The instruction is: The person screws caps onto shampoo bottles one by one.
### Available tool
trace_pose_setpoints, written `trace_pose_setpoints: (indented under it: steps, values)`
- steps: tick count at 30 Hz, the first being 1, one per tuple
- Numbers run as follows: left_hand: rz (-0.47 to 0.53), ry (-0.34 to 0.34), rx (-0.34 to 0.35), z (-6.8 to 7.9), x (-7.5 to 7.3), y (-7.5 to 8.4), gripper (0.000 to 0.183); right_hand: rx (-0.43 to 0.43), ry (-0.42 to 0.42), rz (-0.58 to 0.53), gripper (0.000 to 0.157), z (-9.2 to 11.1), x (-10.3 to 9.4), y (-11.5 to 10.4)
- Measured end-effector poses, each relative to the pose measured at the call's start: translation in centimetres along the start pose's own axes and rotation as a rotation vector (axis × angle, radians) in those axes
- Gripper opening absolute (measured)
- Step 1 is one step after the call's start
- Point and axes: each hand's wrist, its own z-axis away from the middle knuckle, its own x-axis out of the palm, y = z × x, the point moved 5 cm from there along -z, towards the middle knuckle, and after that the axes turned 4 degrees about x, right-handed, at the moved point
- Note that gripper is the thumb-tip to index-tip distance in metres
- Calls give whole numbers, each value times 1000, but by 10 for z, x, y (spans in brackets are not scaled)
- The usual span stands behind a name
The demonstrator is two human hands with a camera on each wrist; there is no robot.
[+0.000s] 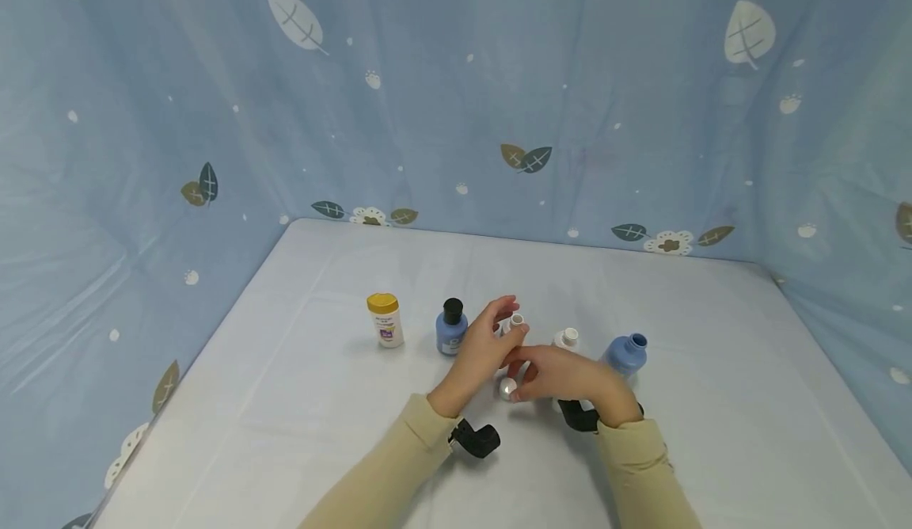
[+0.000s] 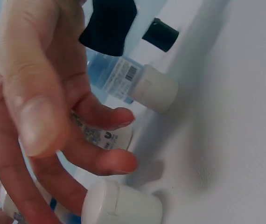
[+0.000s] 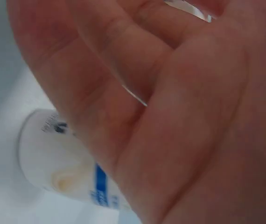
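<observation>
My left hand (image 1: 479,353) has its fingers and thumb curved round a small white bottle (image 1: 516,321), whose uncapped neck shows between them. The right hand (image 1: 561,371) is bent low just beside it, its fingertips close to a shiny white cap (image 1: 507,388) on the table. In the left wrist view the same cap (image 2: 123,205) sits below slightly spread fingers with nothing gripped between them. The right wrist view is mostly palm, with a white bottle with a blue band (image 3: 58,158) behind it.
A yellow-capped white bottle (image 1: 387,325) and a blue bottle with a black cap (image 1: 452,333) stand to the left. On the right are another white bottle (image 1: 568,338), partly behind the right hand, and an uncapped blue bottle (image 1: 625,355). Black wrist cameras (image 1: 479,439) hang under both wrists.
</observation>
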Motion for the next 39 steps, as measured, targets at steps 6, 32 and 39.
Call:
trace_pose_setpoints:
  steps: [6,32,39]
  values:
    - [-98,-46,-36,0,3,-10,38,-49,-3,63,32,-8,11,1]
    - [-34,-34,10,1,2,-24,29,-11,43,66,21,5,-8,-7]
    - [-6,-39,13,-1,7,-29,30,-48,202,-27,31,21,-31,-18]
